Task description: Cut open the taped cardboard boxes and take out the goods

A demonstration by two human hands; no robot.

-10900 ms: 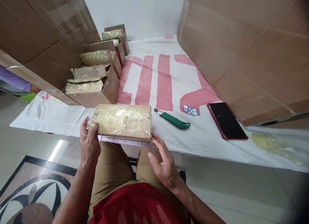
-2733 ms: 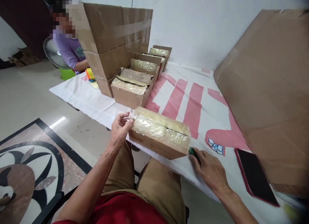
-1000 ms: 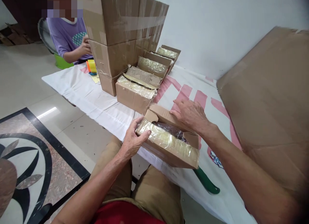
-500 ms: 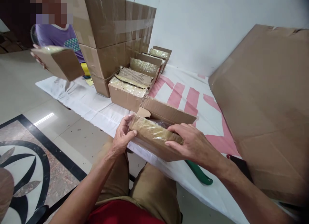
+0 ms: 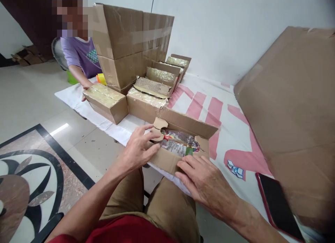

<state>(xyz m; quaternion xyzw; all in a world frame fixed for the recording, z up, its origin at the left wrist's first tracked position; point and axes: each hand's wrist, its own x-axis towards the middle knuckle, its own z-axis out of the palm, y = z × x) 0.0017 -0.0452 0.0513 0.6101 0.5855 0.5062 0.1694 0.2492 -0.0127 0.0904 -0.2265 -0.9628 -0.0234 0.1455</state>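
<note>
An opened cardboard box (image 5: 166,160) sits at the table's near edge in front of me, its far flap standing up. Inside lie clear-wrapped packets (image 5: 179,145) with printed white, red and green parts. My left hand (image 5: 140,145) is over the box's left end, fingers spread and nothing held, close to a small end flap (image 5: 160,123). My right hand (image 5: 201,176) lies against the near right side, fingers on the folded-down near panel and thumb apart from them. The fingertips' exact contact there is partly hidden.
A co-worker's hand (image 5: 87,89) touches a taped box (image 5: 104,96) at the left. Behind it rises a stack of sealed cartons (image 5: 124,33). Several open boxes (image 5: 148,96) line the table. A phone (image 5: 278,204) and a big carton (image 5: 290,114) stand at right.
The taped near flap that both my hands held is now folded outward, exposing the packets. My left hand has opened. The co-worker's box has come down onto the table. My view has shifted.
</note>
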